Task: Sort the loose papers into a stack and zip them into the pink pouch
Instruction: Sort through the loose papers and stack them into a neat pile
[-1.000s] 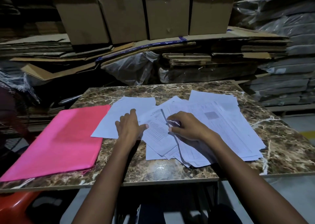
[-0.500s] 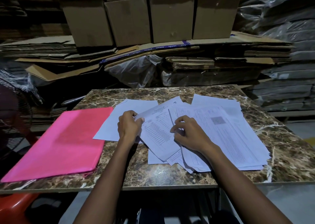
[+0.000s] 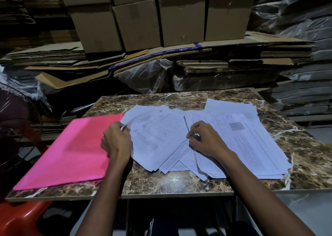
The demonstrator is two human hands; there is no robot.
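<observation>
Loose white printed papers [image 3: 239,142] lie fanned and overlapping across the middle and right of the marble table [image 3: 179,183]. A flat pink pouch [image 3: 71,151] lies on the table's left side, its right edge touching the papers. My left hand [image 3: 116,142] pinches the left edge of a printed sheet [image 3: 158,137] next to the pouch. My right hand [image 3: 204,138] has curled fingers gripping the edge of sheets in the middle of the pile.
Cardboard boxes [image 3: 140,23] stand on stacks of flattened cardboard [image 3: 233,63] right behind the table. Plastic-wrapped bundles [image 3: 296,20] fill the right side. A red plastic chair [image 3: 19,217] sits at the lower left, beside a dark fan [image 3: 16,128].
My left hand slid sheets leftward toward the pouch, so they now reach its right edge. My right hand stays on the middle of the pile.
</observation>
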